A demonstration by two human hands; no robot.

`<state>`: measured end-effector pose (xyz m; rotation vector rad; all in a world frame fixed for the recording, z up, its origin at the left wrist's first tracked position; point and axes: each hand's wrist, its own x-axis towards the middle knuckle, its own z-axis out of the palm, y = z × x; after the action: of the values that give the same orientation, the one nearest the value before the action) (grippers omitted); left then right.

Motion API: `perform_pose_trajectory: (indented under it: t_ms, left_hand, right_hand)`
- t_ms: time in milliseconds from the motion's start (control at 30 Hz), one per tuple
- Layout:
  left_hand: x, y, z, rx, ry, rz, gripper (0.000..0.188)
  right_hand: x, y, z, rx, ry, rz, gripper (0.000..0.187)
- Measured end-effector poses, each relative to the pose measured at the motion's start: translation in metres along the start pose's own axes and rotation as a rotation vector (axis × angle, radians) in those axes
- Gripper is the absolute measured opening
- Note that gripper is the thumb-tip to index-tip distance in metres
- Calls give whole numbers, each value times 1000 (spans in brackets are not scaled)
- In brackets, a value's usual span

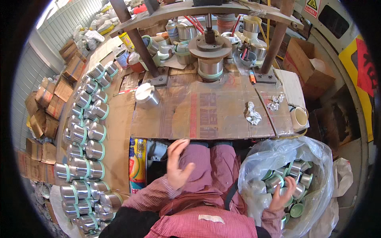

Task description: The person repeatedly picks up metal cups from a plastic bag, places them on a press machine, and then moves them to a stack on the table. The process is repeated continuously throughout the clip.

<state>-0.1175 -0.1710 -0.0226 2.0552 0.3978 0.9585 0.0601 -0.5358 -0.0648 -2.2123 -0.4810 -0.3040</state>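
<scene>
My left hand hovers above my lap, just short of the cardboard-covered bench edge, with thumb and fingers apart and nothing in it. Over a clear plastic bag on the right, my right hand has its fingers spread. Metal cups with pale green rims fill that bag; whether my fingertips touch one I cannot tell. Beneath the round plate of the press, a metal cup with a green rim stands upright. Another metal cup sits on the bench's left part.
Several rows of green-rimmed metal cups lie along the left. Crumpled foil and a thin metal rod lie on the bench's right. A beige cup stands at its right corner. Pots and tools crowd behind the press posts.
</scene>
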Motion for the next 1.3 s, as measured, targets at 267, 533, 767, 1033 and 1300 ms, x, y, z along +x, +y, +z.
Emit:
perform_pose_trajectory:
  t_ms: [267, 533, 767, 1033, 1300]
  left_hand:
    - [-162, 21, -193, 697, 385, -368, 52]
    - [-292, 54, -252, 1234, 445, -884, 72]
    - [-250, 20, -233, 1304, 337, -734, 81]
    - [-206, -20, -235, 904, 376, -590, 96]
    - [-174, -67, -197, 226, 725, -542, 123]
  right_hand:
    - [-9, -96, 114, 529, -259, -137, 30]
    - [-16, -133, 144, 758, -549, -92, 38]
    - [-23, -137, 144, 782, -672, -31, 35]
    - [-26, -141, 153, 771, -671, -9, 33]
    - [-9, -162, 158, 780, -660, -137, 33]
